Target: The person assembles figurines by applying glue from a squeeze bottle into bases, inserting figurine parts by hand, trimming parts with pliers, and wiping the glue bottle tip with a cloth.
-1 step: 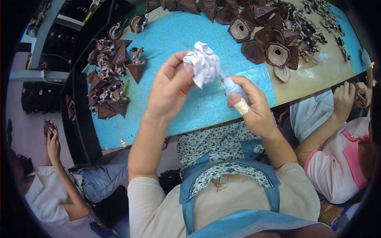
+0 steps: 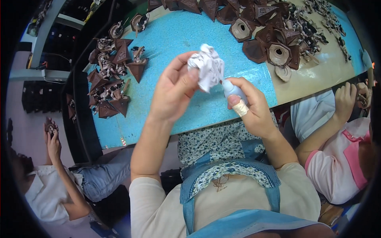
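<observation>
My left hand [image 2: 174, 85] pinches a crumpled white wad [image 2: 207, 68], cloth or paper, above the blue tabletop. Wrapped in my right hand [image 2: 251, 106] is a small pale-blue squeeze bottle [image 2: 233, 90]. The bottle's nozzle points up and left at the lower right edge of the wad; it touches or nearly touches it there. A strip of beige tape covers part of my right thumb. My left fingertips are partly hidden behind the wad.
The blue table sheet [image 2: 174, 43] lies under my hands. Brown pointed pieces with small figures [image 2: 109, 75] crowd the left side. More brown hexagonal pieces [image 2: 254, 51] and small figure parts [image 2: 313, 27] pile up at far right. Co-workers sit left [image 2: 53, 146] and right [image 2: 343, 103], handling small pieces.
My left hand has shifted slightly right with the white wad, bringing it closer to the bottle's nozzle. My right hand and the bottle have barely moved.
</observation>
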Demonstrator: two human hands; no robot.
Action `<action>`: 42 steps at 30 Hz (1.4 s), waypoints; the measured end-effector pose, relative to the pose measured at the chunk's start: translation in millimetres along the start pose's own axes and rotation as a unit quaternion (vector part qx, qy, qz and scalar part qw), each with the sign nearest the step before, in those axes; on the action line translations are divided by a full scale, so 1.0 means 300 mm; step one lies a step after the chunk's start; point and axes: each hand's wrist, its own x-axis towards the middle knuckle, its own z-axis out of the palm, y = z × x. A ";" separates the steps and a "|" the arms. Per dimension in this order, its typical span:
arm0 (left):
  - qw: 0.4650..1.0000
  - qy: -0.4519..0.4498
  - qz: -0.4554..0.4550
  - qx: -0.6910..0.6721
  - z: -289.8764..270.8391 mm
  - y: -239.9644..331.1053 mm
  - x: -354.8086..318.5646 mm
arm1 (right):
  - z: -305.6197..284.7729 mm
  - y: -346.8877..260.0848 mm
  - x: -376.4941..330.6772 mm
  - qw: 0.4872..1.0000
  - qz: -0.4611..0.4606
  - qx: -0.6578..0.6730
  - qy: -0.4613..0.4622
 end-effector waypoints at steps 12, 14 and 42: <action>0.963 0.078 0.213 0.146 -0.048 -0.007 -0.036 | 0.066 -0.060 -0.054 0.995 -0.051 -0.082 -0.024; 0.959 0.089 0.258 0.072 -0.087 0.017 -0.029 | 0.056 -0.044 -0.081 0.997 -0.034 -0.061 -0.025; 0.992 0.066 0.103 0.028 0.028 -0.083 -0.162 | 0.045 0.025 -0.098 0.820 0.169 0.520 -0.168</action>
